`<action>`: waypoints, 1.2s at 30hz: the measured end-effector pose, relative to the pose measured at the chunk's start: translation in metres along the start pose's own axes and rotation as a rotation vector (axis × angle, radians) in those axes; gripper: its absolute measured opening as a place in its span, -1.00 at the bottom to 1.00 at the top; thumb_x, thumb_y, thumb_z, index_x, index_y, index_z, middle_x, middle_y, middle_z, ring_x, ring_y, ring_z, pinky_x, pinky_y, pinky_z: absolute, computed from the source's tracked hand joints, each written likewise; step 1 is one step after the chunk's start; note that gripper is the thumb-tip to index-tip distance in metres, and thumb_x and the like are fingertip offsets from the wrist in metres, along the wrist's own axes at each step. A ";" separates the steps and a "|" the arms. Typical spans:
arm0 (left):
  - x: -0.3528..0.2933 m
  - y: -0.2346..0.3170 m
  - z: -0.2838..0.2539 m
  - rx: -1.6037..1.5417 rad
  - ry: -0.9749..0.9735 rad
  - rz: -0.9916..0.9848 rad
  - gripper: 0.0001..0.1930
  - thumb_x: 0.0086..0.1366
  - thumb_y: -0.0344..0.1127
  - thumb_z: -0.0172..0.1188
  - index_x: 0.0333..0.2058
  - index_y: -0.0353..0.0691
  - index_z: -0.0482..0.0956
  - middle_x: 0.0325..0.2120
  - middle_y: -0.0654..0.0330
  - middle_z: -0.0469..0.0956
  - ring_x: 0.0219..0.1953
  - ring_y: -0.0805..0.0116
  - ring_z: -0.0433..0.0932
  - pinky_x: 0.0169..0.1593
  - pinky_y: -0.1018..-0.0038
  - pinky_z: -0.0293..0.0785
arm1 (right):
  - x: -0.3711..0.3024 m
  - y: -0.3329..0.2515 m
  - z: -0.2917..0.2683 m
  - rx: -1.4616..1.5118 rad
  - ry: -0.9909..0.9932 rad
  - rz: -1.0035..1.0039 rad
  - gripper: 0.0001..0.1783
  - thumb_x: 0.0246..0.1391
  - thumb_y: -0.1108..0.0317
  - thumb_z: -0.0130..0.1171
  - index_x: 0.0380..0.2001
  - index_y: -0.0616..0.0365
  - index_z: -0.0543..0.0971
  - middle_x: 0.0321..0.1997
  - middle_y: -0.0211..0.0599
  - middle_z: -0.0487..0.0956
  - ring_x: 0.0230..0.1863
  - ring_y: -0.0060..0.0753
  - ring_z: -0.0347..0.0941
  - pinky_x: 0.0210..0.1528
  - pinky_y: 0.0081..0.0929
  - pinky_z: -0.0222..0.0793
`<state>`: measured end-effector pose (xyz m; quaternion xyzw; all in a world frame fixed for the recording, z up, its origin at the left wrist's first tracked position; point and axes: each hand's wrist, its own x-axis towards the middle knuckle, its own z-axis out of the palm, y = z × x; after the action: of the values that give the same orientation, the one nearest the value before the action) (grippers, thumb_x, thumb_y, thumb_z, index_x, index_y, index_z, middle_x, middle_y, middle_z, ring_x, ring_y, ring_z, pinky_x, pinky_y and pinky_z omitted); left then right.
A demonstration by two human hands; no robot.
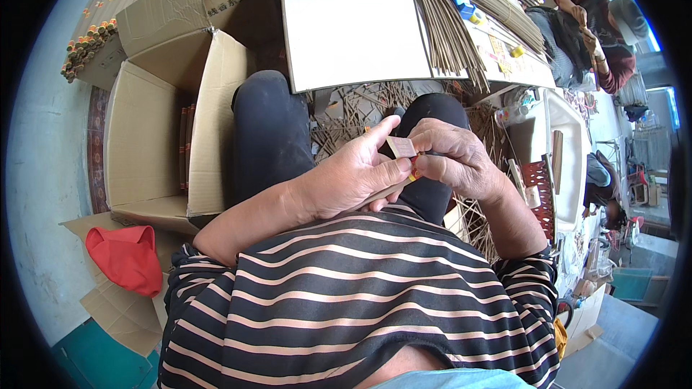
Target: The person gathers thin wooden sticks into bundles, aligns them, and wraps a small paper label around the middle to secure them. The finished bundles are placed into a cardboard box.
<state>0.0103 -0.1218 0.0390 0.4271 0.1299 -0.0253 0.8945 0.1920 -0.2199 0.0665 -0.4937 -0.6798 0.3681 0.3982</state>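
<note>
The small tan paper label (401, 147) sits pinched between my two hands, just above my lap and over my dark trousers. My left hand (353, 176) has its thumb and fingers closed on the label's lower edge, with the forefinger stretched up along its left side. My right hand (454, 157) curls over it from the right, fingertips pressed together on the label and on a thin bundle of sticks (386, 191) that runs slantwise beneath my left palm, a bit of orange showing at its tip. In front of my knees a white board (346, 29) lies across as a work surface, with a long sheaf of brown sticks (450, 29) fanned over its right part. Loose sticks litter the floor under it. To my left stands an open cardboard box (151, 144), and a red cloth (128, 258) lies on flattened cardboard near my elbow. At the upper right another person (595, 36) in a dark red sleeve is bent over their own work.
</note>
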 end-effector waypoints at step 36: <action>0.004 0.007 0.002 -0.155 0.120 0.004 -0.32 0.31 -0.24 0.03 0.23 -0.39 -0.14 -0.59 0.20 0.38 -0.65 0.59 0.35 -0.63 0.74 0.27 | -0.005 0.006 -0.011 0.180 0.242 0.124 -0.54 0.12 -0.01 0.01 -0.25 0.24 0.44 -0.31 -0.33 0.46 -0.22 -0.51 0.36 -0.11 -0.53 0.27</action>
<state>0.0158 -0.1188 0.0446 0.3578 0.1840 0.0124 0.9154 0.2048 -0.2220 0.0644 -0.5377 -0.5594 0.3893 0.4964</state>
